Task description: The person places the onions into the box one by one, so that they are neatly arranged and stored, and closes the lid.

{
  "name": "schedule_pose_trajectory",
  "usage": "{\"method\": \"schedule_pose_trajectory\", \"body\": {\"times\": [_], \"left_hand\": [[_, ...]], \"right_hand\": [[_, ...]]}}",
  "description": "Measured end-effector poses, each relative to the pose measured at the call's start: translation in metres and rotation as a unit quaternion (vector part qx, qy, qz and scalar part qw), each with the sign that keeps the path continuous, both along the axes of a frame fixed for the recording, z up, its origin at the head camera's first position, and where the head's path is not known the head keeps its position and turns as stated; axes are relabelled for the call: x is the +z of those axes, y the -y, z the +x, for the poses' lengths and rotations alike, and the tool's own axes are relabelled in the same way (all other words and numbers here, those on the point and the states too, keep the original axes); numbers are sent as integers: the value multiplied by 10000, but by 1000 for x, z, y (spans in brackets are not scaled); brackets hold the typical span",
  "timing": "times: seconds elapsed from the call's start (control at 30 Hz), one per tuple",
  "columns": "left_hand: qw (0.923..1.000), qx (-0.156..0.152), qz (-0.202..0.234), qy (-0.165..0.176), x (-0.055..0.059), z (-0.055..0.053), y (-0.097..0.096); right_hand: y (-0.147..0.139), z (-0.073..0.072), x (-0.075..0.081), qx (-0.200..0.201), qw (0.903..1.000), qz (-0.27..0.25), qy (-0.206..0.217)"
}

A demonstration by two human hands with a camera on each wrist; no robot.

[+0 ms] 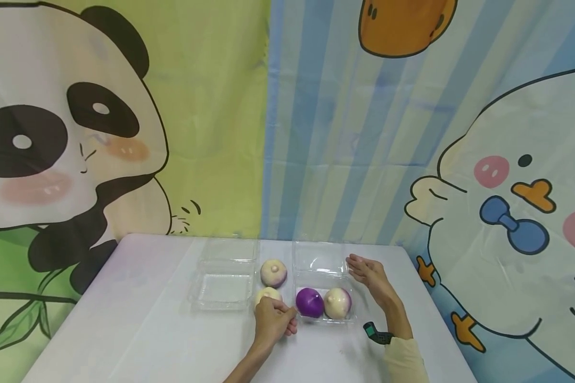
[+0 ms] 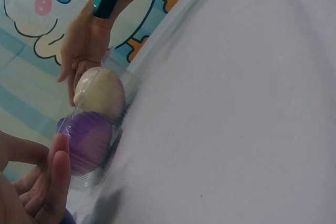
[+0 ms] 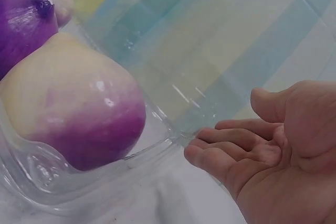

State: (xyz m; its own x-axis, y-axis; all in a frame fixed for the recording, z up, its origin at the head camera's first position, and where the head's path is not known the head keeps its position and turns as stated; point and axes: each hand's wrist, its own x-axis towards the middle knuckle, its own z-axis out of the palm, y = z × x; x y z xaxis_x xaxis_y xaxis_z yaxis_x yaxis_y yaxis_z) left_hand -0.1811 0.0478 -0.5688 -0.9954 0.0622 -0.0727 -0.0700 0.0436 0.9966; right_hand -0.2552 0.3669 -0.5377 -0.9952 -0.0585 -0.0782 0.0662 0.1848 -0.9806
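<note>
A clear plastic clamshell box [image 1: 323, 321] stands with its lid raised at the back. Inside it, side by side, lie a purple onion [image 1: 309, 302] and a cream-and-purple onion [image 1: 338, 303]. My left hand [image 1: 271, 321] is at the box's left edge, fingers partly bent beside the purple onion; whether they touch the box cannot be told. It partly covers another cream onion [image 1: 267, 293] on the table. By the box's right side, my right hand [image 1: 371, 276] has its fingers extended, fingertips close to the lid hinge, holding nothing.
A second clear clamshell box [image 1: 225, 306], lid raised, stands to the left with nothing seen inside. Between the boxes sits a cream-and-purple onion [image 1: 273, 273]. The white table [image 1: 139, 319] ends at a cartoon-printed curtain [image 1: 211, 133]. A dark band [image 1: 377, 334] is on the right wrist.
</note>
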Motion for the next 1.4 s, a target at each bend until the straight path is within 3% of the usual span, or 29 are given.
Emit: {"method": "schedule_pose_trajectory", "body": {"times": [0.3,0.73,1.17,1.4], "left_hand": [[10000,-18,34,-20,-1,0,0],[9999,-21,4,-116,-2,0,0],[10000,-34,17,-80,-1,0,0],[9999,-51,6,-133,-2,0,1]], "right_hand": [[-9,3,5,-52,9997,-232,-28],[-14,11,15,-145,9985,438,-278],[-12,14,24,-506,9948,653,-591],[-12,16,24,-430,9928,811,-766]]}}
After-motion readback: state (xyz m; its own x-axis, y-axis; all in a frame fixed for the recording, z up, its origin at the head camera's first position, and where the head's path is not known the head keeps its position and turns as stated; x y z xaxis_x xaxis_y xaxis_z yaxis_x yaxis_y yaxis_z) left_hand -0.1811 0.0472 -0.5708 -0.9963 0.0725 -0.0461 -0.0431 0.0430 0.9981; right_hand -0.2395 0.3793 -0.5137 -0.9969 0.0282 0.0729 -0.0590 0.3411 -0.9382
